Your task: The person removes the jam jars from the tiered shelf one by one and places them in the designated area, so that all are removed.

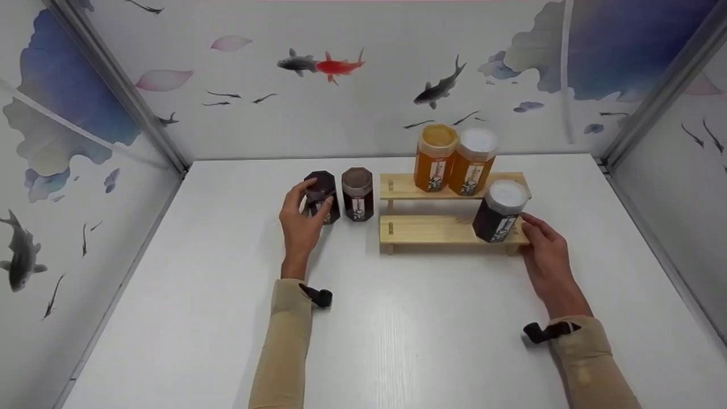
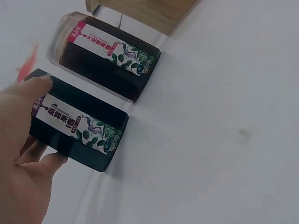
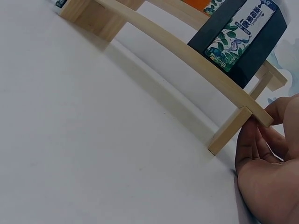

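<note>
My left hand grips a dark hexagonal jar that stands on the white table, thumb on its right side and fingers on its left. The left wrist view shows the same grip on this labelled jar. A second dark jar stands just right of it. My right hand touches the right end of a two-step wooden shelf. A dark jar with a white lid stands on the lower step beside those fingers.
Two orange jars stand on the shelf's upper step. The white table is enclosed by fish-patterned walls on the left, back and right. The lower step's left part is bare.
</note>
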{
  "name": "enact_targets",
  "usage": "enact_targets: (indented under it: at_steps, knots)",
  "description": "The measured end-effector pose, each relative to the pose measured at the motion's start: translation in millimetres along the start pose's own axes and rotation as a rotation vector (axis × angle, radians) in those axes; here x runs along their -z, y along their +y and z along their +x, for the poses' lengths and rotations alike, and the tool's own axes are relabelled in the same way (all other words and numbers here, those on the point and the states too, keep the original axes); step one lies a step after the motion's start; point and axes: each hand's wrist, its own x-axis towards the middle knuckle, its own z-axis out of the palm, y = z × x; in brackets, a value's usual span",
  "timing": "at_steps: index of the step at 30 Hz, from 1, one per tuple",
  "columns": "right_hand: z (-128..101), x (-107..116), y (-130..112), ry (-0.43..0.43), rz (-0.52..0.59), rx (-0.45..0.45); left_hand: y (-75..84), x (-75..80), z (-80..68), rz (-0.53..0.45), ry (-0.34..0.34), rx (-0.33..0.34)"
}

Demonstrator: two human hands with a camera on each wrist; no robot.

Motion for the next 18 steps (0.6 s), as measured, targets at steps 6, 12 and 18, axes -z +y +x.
enact_targets:
  at_steps: [6,12,18]
  knots:
    - [0.1,-2.3,0.6,-0.004,-0.008,0.016,-1.1,-4.3,5.3,0.008,-0.048,-0.024]
    - [-0.2,-3.4,0.5,-0.005,-0.025,0.019,0.2,-5.2,6.5,0.061,-0.054,-0.019]
    - [-1.0,-1.8,1.4,-0.001,-0.034,0.021,-0.8,-3.7,2.3,0.077,-0.061,0.0]
